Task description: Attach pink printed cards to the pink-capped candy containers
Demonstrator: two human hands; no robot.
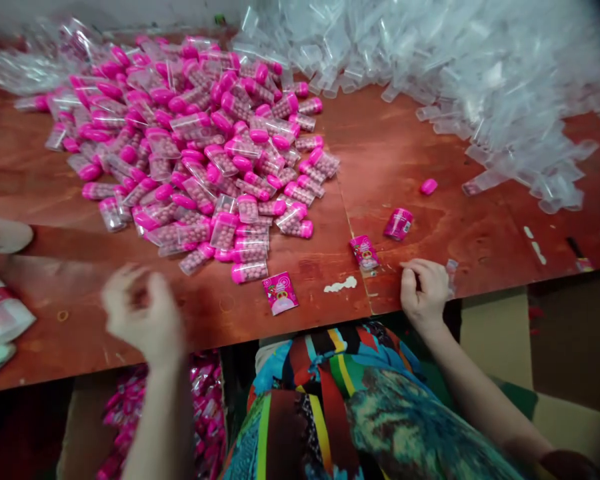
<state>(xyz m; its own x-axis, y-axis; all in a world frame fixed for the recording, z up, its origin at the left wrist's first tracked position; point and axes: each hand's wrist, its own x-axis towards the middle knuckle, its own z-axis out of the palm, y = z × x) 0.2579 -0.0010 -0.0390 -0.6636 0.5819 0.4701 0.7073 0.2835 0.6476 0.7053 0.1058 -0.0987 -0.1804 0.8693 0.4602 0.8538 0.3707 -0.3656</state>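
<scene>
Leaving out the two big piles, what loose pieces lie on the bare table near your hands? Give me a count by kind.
Flat pink printed packets: 2, one between the hands, one by the right hand
Pink labelled tube: 1
Loose pink cap: 1
Total: 4
The left hand is blurred; whether it holds anything cannot be told.

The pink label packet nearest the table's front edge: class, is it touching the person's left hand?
Apart. The head view shows bare wood between the pink label packet and the blurred left hand.
</scene>
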